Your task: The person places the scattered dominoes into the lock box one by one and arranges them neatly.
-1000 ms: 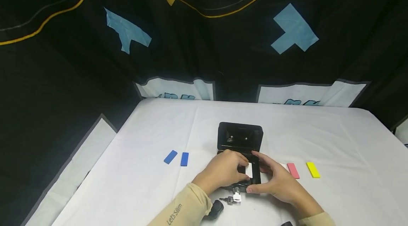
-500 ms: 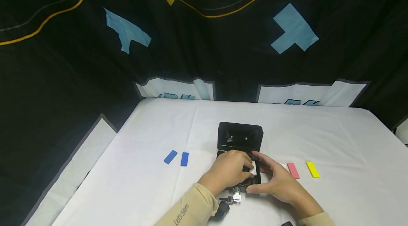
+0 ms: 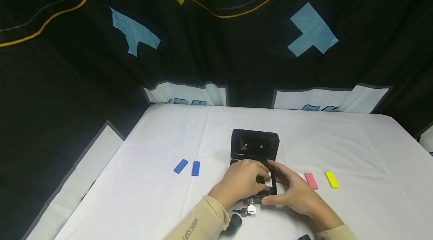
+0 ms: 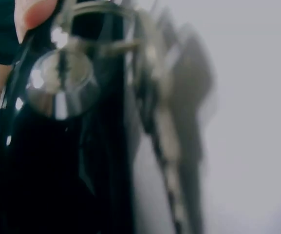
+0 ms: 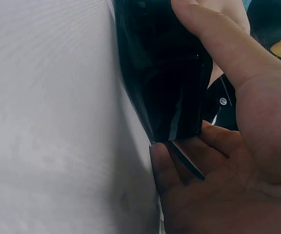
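A black metal cash box (image 3: 254, 146) stands on the white cloth with its lid raised. My left hand (image 3: 240, 180) reaches into the box and pinches a white rectangular tile (image 3: 269, 180) near the right inner wall; fingers cover part of the tile. My right hand (image 3: 295, 191) grips the box's right side, thumb at the front corner and fingers behind, as the right wrist view shows around the black box wall (image 5: 169, 97). From the lock (image 4: 62, 83) on the front, keys (image 3: 250, 209) hang on a ring and lie on the cloth.
Two blue tiles (image 3: 196, 169) lie left of the box. A pink tile (image 3: 311, 181) and a yellow tile (image 3: 332, 180) lie to the right. Some white edge shows beside the right hand. A black curtain (image 3: 216, 52) hangs beyond the table's far edge.
My left hand has shifted slightly right with the white tile, toward the box's right wall. The right hand and the box have stayed in place.
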### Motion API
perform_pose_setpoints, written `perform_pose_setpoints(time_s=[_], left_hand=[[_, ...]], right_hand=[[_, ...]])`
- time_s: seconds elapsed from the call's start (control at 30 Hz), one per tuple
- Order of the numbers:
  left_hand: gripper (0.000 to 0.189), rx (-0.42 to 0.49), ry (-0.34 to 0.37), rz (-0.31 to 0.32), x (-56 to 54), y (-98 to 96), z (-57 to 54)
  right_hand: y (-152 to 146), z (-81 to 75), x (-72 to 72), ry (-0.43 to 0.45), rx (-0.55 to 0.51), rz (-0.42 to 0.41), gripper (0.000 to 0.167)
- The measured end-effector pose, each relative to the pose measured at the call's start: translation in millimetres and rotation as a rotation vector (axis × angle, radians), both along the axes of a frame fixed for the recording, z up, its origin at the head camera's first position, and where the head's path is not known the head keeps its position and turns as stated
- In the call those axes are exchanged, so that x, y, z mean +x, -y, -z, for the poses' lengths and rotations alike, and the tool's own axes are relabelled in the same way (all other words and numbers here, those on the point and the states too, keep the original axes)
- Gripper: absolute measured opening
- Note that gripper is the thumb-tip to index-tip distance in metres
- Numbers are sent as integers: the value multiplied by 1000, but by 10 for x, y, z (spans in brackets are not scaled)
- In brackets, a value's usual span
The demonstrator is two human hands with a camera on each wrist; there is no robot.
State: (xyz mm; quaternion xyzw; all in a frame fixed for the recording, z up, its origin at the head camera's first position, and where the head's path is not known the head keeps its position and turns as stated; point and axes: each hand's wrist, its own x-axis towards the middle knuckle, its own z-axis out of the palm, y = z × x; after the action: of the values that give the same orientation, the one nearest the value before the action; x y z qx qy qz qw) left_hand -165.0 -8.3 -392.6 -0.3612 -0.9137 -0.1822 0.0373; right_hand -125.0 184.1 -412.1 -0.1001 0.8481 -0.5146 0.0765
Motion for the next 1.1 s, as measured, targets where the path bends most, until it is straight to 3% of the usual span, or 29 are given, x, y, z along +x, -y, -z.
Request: perform_pose_setpoints(time_s=[0.1, 0.23, 0.37, 0.47, 0.63, 0.77, 0.9, 1.1], left_hand=[[23, 92, -32, -6, 7, 91, -22], [24, 305, -25, -43, 3, 335, -61], [28, 512, 63, -154, -9, 690, -103], [33, 579, 123, -249, -26, 978, -100], [41, 558, 231, -392, -50, 1399, -81], [49, 483, 282, -474, -55, 1627, -63], [54, 434, 300, -480, -67, 1745, -16], [56, 375, 273, -429, -92, 1836, 81]], right_hand=[[-5, 3, -1, 0, 2, -1, 105], [4, 17, -8, 12, 2, 10, 106], [13, 19, -11, 9, 7, 19, 107], [6, 9, -3, -6, 10, 16, 107], [0, -7, 11, -6, -3, 10, 107], [2, -4, 7, 3, 0, 10, 108], [-8, 2, 9, -1, 2, 10, 108], [-11, 5, 14, -8, 1, 6, 108]])
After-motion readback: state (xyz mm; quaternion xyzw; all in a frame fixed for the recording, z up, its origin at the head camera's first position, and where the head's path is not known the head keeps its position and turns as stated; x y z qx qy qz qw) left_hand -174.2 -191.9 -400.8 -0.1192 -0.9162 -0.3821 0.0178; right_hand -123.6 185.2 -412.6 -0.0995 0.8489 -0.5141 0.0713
